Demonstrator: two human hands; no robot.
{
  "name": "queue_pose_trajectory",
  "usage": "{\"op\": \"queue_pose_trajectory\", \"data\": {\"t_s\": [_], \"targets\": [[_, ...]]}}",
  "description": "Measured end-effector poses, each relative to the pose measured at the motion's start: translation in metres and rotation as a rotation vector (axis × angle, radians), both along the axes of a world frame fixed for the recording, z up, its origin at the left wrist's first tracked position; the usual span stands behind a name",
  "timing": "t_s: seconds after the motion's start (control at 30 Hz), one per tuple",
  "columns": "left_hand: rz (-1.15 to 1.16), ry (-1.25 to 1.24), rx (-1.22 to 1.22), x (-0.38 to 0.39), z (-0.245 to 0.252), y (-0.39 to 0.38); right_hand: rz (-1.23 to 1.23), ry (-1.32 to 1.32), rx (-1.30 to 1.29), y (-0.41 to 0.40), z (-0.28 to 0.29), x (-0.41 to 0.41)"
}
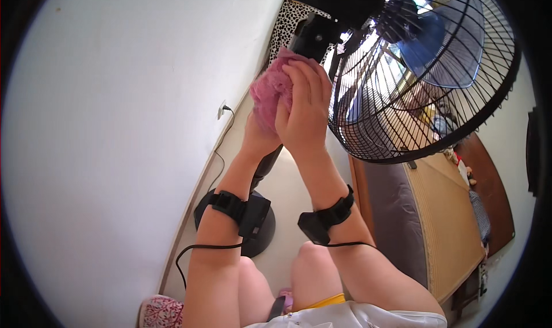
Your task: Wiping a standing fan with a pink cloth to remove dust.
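A pink fluffy cloth [271, 84] is bunched around the upper post of a black standing fan, just below the neck [312, 36]. My right hand [306, 99] presses the cloth from the right side, its fingers curled over it. Lower on the left, my left hand [261, 134] also grips the cloth, its fingers mostly hidden behind it. The fan's wire cage [401, 157] and blue blades [448, 47] are at the upper right. Beneath my hands the black post [267, 164] runs down to a round base [263, 241] on the floor.
A white wall [108, 134] with a socket and plugged-in cord [224, 108] is on the left. To the right stands a bed with a tan mat [448, 211] and a wooden headboard [496, 198]. Leopard-print fabric [286, 15] lies behind the fan's neck. A patterned red-and-white item [161, 313] is at bottom left.
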State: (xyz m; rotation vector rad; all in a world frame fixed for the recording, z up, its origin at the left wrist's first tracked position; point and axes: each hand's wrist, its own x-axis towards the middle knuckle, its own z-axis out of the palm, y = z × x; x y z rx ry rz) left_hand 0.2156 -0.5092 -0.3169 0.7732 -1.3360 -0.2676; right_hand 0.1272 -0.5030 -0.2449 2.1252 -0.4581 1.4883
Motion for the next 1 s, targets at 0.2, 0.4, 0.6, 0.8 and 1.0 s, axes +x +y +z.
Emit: {"op": "queue_pose_trajectory", "data": {"t_s": [0.2, 0.4, 0.6, 0.8, 1.0], "targets": [[-0.109, 0.045, -0.052, 0.006, -0.005, -0.001, 0.093, -0.071, 0.032, 0.001, 0.000, -0.013], [-0.120, 0.114, -0.153, -0.001, -0.008, -0.003, 0.087, -0.128, 0.015, -0.005, -0.008, -0.011], [-0.088, 0.036, -0.031, -0.003, -0.008, 0.003, 0.104, -0.309, 0.122, 0.001, -0.010, 0.002], [0.041, -0.069, -0.148, -0.004, -0.004, 0.001, 0.058, -0.297, 0.163, 0.017, -0.012, 0.021], [0.116, -0.076, -0.249, -0.008, -0.015, -0.007, -0.007, -0.169, 0.157, 0.008, -0.014, 0.012]]}}
